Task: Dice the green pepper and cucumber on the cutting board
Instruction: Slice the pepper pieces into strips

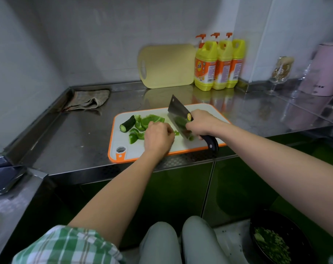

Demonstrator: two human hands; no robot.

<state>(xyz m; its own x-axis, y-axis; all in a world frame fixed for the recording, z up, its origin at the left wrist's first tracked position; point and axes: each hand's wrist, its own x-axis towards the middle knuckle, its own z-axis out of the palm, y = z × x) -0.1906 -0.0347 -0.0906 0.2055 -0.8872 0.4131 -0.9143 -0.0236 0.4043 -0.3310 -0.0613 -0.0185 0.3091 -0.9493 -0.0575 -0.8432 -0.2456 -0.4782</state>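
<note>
Head view showed the right hand (201, 123) gripping the cleaver (179, 115) on the cutting board (141, 152), the left hand (159, 138) curled onto a pepper strip (176, 133) beside its blade. The cucumber piece (128, 123) and pepper chunks (142, 124) lay at the board's left.

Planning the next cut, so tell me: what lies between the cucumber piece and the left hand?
In the head view, cut green pepper pieces lie on the cutting board between the cucumber piece and the left hand.

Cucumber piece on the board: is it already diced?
No, the cucumber piece lies in one chunk on the cutting board, left of the cleaver.
</note>
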